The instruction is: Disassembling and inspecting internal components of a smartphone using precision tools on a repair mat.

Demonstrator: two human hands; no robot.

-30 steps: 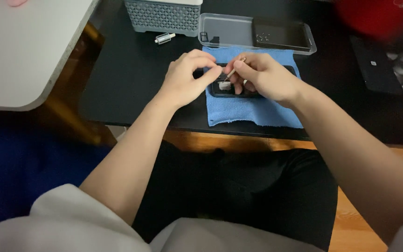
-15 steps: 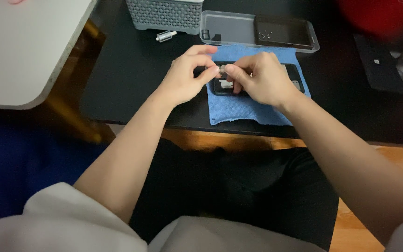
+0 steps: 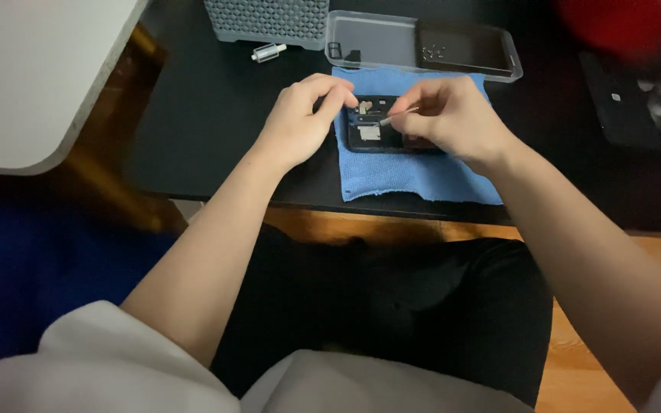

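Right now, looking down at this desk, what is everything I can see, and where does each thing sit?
opened phone: one, black, insides showing, lying on the blue cloth
blue cloth: one, blue, spread at the near edge of the black desk
thin metal tool: one, silvery, tip over the phone's insides
clear tray: one, see-through, behind the cloth, with a dark flat panel inside
grey perforated box: one, grey, at the far edge
small cylinder: one, silver and white, beside the box
black flat device: one, far right
black desk: one
white tabletop: one, far left
left hand: fingers on the phone's left end
right hand: pinching the tool
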